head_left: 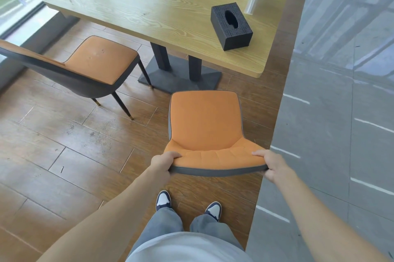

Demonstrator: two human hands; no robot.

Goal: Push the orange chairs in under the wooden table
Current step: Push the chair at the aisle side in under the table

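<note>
The fingers (173, 155) of the left hand (163, 163) are curling over the top edge of the backrest of the near orange padded chair with grey piping (205, 125), and the fingers of the right hand (271, 164) are gripping the other end of the same edge. This chair is standing on the brown wooden plank floor (64, 144), in front of the short end of the light wooden table with a dark pedestal base (162, 3). Its seat is not yet under the tabletop; the front edge is just reaching the table's dark base plate. A second orange chair with a dark grey shell and thin black legs (100, 59) is standing at the left, near the long side of the table, also pulled out. A black patterned tissue box (231, 27) is resting on the tabletop near its right corner. A grey wall (341, 112) is running along the right side, close to the near chair.
</note>
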